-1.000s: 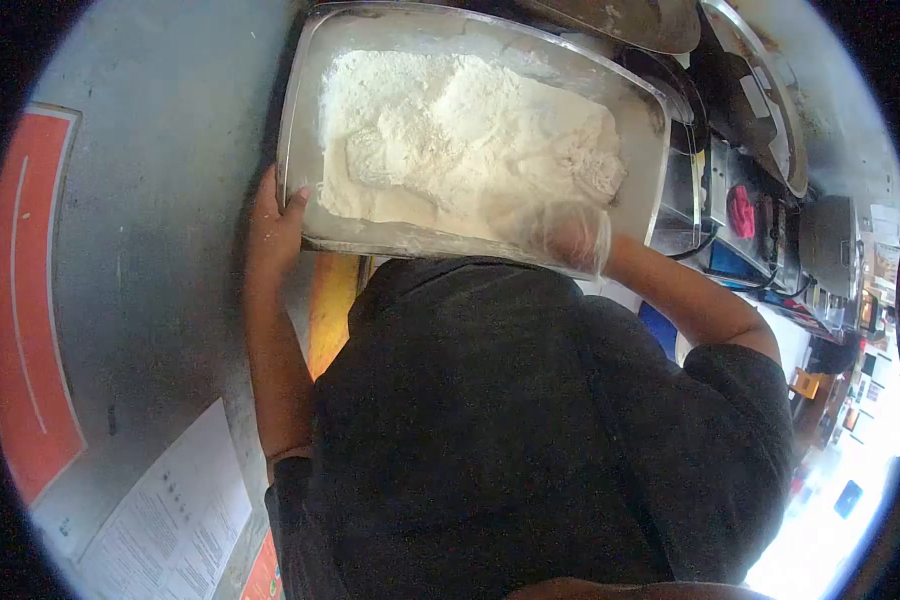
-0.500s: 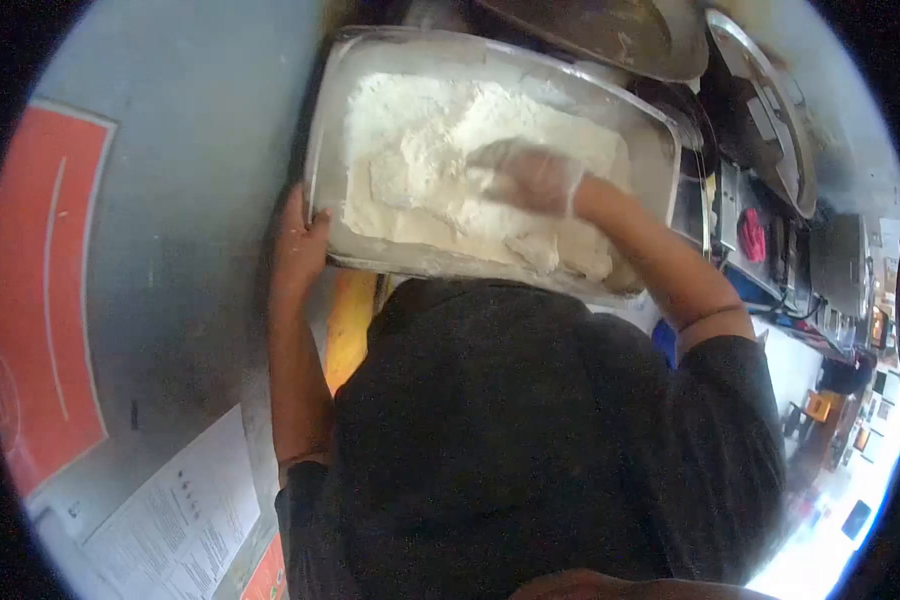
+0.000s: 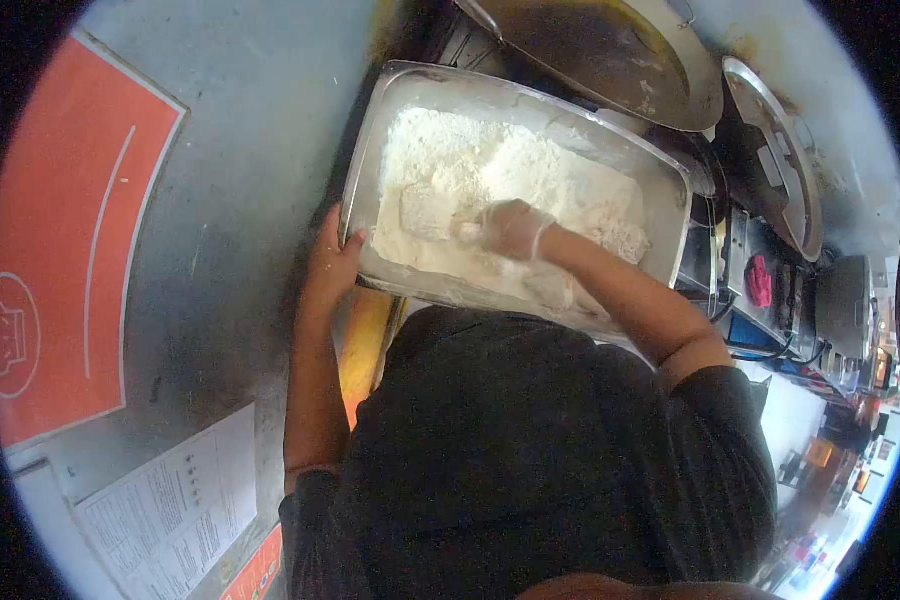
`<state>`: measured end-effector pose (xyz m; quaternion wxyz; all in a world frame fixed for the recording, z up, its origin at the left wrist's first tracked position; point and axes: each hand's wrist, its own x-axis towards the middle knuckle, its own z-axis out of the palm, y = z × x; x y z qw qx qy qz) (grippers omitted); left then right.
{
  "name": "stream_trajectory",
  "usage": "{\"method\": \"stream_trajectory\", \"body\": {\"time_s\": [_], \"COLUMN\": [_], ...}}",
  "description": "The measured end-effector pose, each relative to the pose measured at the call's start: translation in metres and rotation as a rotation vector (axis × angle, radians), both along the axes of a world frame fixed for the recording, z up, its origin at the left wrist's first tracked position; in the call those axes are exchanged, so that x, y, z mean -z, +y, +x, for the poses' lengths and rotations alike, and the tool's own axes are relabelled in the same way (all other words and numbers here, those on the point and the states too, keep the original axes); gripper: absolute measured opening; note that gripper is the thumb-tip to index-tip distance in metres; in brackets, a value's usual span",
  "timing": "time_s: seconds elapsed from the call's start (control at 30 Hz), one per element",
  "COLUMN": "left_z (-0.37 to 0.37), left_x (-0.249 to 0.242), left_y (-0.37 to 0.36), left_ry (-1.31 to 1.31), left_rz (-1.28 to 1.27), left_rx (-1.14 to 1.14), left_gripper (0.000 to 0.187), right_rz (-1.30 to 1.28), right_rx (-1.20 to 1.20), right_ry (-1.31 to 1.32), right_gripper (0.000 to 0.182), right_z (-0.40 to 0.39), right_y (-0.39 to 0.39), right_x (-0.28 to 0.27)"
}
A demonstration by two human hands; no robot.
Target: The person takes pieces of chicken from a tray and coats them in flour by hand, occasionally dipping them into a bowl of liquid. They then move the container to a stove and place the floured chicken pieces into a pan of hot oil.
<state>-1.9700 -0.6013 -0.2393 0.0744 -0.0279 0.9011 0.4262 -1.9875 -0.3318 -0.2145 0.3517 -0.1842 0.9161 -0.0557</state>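
A deep metal pan holds white flour with several flour-coated pieces in it. My left hand grips the pan's left rim, with the thumb over the edge. Inside the pan, my right hand, in a clear glove, is down in the flour with its fingers curled. Its fingertips are beside a coated piece, and whatever they pinch is hidden by flour. Another coated piece lies near the pan's close side, and a rough, lumpy one lies to the right. What the pieces are under the coating cannot be told.
Behind the pan stands a large round metal vessel with brown contents. A round lid leans at the right, near a pink cloth. To the left is a metal wall with a red poster and a printed sheet.
My right hand has moved left and lower in the flour and is less blurred. A lumpy coated piece now shows at the right. The view has shifted; my left hand keeps its grip.
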Motion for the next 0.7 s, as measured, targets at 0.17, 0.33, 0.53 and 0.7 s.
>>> {"method": "stream_trajectory", "body": {"time_s": [0.17,0.33,0.53,0.7], "left_z": [0.004,0.004,0.008,0.007], "left_x": [-0.010,-0.004,-0.014,-0.015], "left_y": [0.005,0.002,0.006,0.005], "left_ry": [0.011,0.020,0.008,-0.016], "left_rz": [0.015,-0.017,-0.037,0.048], "left_rx": [0.000,0.002,-0.019,0.022], "left_gripper": [0.054,0.055,0.054,0.051], "right_rz": [-0.316,-0.117,0.028,-0.313], "right_rx": [0.033,-0.065,-0.067,0.084], "right_ry": [0.226,0.081,0.041,0.230], "right_gripper": [0.045,0.046,0.048,0.045], "right_z": [0.000,0.007,0.010,0.013], "right_y": [0.042,0.037,0.031,0.046], "right_x": [0.044,0.047,0.021,0.006]}}
